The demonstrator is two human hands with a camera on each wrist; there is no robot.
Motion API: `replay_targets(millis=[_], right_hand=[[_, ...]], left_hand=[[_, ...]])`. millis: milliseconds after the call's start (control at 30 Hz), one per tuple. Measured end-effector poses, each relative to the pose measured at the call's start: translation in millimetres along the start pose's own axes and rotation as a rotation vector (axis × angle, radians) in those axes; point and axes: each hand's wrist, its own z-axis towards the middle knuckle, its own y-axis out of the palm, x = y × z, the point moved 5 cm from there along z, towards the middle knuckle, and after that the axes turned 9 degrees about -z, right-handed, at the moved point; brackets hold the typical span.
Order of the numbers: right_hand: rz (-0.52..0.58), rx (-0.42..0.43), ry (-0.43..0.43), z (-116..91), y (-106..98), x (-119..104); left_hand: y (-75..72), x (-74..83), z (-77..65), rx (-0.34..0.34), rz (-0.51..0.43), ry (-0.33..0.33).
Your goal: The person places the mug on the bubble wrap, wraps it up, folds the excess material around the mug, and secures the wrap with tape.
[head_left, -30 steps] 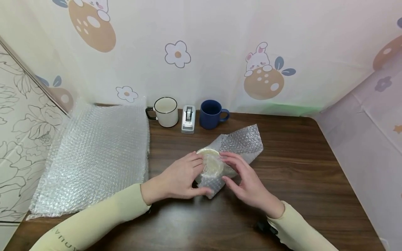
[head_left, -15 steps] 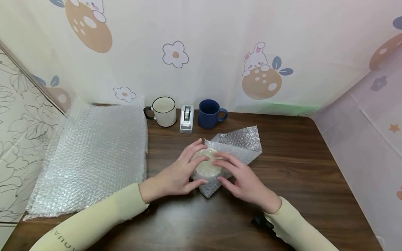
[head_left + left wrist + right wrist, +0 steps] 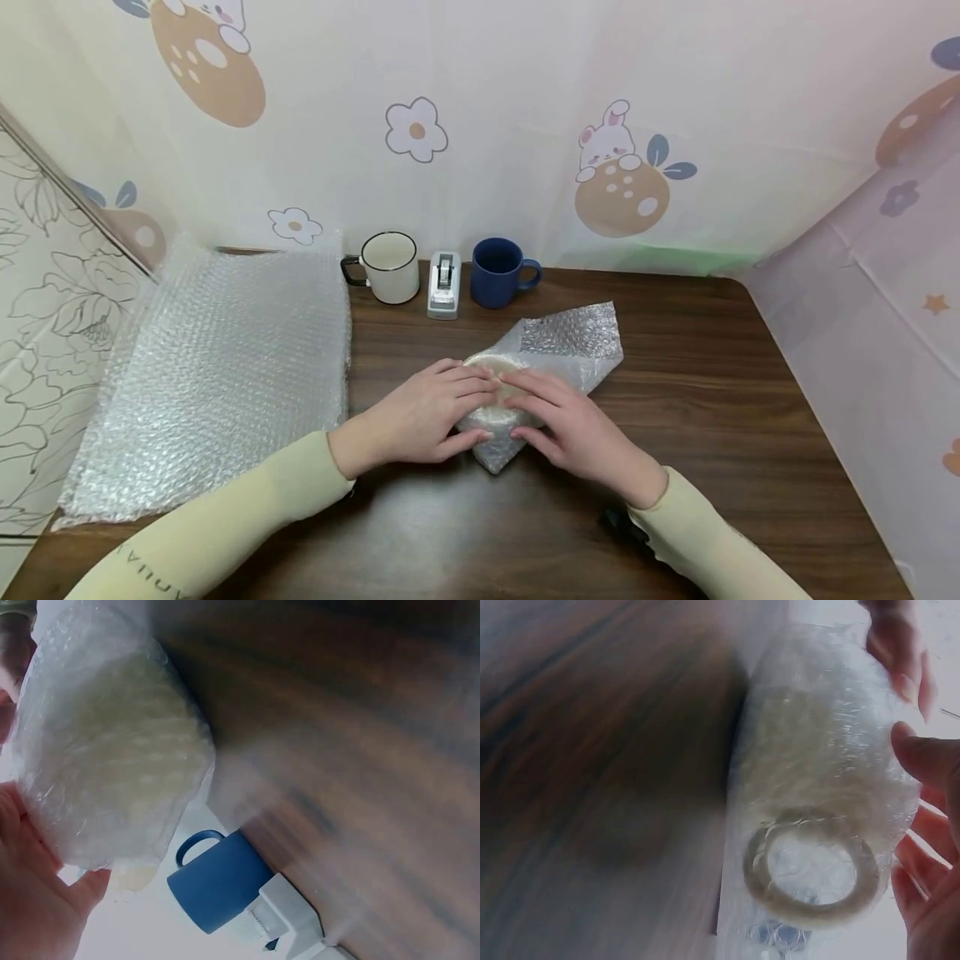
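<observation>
A pale yellow mug [image 3: 491,365] stands on the table inside a sheet of bubble wrap [image 3: 577,364]. The right wrist view shows its ring-shaped handle [image 3: 759,862] through the clear layer. Wrap is folded over the mug's top, and a loose flap with a shiny patch trails to the back right. From the left side, the left hand [image 3: 427,411] lays its fingers on the covered top, thumb low at the front. Opposite it, the right hand [image 3: 573,425] touches the top with extended fingertips, its thumb against the front of the wrap. The fingers hide part of the mug's rim.
Along the back stand a white mug [image 3: 392,279] with a black handle, a tape dispenser [image 3: 443,287] and a blue mug [image 3: 495,283]. A large sheet of bubble wrap [image 3: 225,367] covers the table's left side. A patterned curtain [image 3: 510,125] hangs behind.
The left fingers lifted towards the back at half a second ago and have come down on the mug's top. Both hands sit closer together, and the wrap lies flatter over the mug.
</observation>
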Motion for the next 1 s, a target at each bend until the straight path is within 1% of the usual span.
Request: replay_targets(millis=[67, 167, 300, 400, 467, 567, 633, 700, 767, 833, 867, 900, 967, 1000], right_hand=[[-0.062, -0.004, -0.005, -0.3, -1.0, 0.1], [-0.136, -0.042, -0.005, 0.8, -1.6, 0.0], [-0.171, -0.103, -0.002, 3.1, -1.6, -1.2], [-0.169, -0.108, 0.002, 3.7, -1.5, -1.6], [-0.158, -0.091, 0.003, 3.5, -1.0, -1.8], [-0.098, -0.047, 0.019, 1.4, 0.2, -0.7], [-0.041, 0.011, 0.032, -2.1, -1.0, 1.3], [0.014, 0.086, 0.048, -8.5, -4.9, 5.4], [0.040, 0.170, 0.081, -17.8, -11.1, 13.3], [0.024, 0.248, 0.159, -29.2, -19.0, 25.4], [0.013, 0.280, 0.221, -35.4, -22.9, 33.3], [0.002, 0.310, 0.301, -41.7, -26.6, 42.4], [0.021, 0.339, 0.523, -55.1, -32.0, 62.1], [0.061, 0.335, 0.644, -61.4, -33.1, 72.0]], left_hand=[[-0.8, -0.6, 2.4, -0.016, -0.013, 0.010], [-2.3, -1.5, 4.9, -0.063, -0.028, 0.007], [-4.4, -3.1, 7.4, -0.120, -0.025, -0.003], [-5.0, -4.0, 7.4, -0.136, -0.010, 0.014], [-5.1, -4.0, 6.2, -0.131, -0.002, 0.041], [-4.9, -4.2, 3.8, -0.109, 0.003, 0.079], [-4.5, -4.3, 2.9, -0.094, 0.009, 0.097], [-3.7, -4.6, 2.8, -0.087, 0.003, 0.098], [-2.1, -4.9, 2.9, -0.090, -0.005, 0.093], [-0.6, -4.9, 2.7, -0.096, -0.011, 0.088], [0.0, -4.9, 2.5, -0.098, -0.015, 0.086], [0.3, -4.9, 2.1, -0.096, -0.014, 0.088], [0.2, -4.6, 1.5, -0.088, -0.007, 0.100], [-0.4, -4.4, 1.3, -0.081, -0.005, 0.107]])
